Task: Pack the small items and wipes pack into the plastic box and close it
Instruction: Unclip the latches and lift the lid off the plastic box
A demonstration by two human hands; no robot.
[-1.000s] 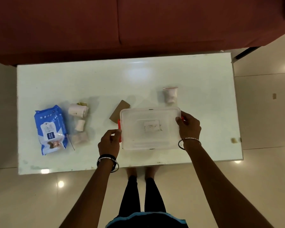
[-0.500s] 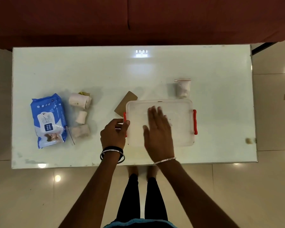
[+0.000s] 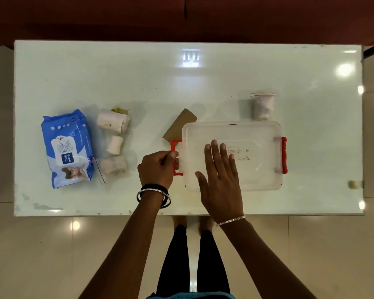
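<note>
A clear plastic box (image 3: 255,152) with its lid on sits at the table's middle right. My left hand (image 3: 157,169) pinches the box's left red latch (image 3: 175,145), which is swung outward. The right red latch (image 3: 284,155) lies flat against the box. My right hand (image 3: 219,175) rests flat and spread on the lid. A blue wipes pack (image 3: 67,148) lies at the left. Beside it are three small whitish rolls (image 3: 113,121), (image 3: 115,145), (image 3: 113,169). A brown cardboard tube (image 3: 178,126) pokes out behind the box. A small plastic bag (image 3: 263,106) with white contents stands behind the box's right end.
The white glossy table (image 3: 181,83) ends near my legs, with tiled floor below. A dark red sofa (image 3: 181,16) runs along the far edge. A small tan object (image 3: 353,184) sits at the table's right edge.
My right hand left the box's right side and now lies flat on the lid. My left hand has pulled the left red latch outward. The camera view shifted closer.
</note>
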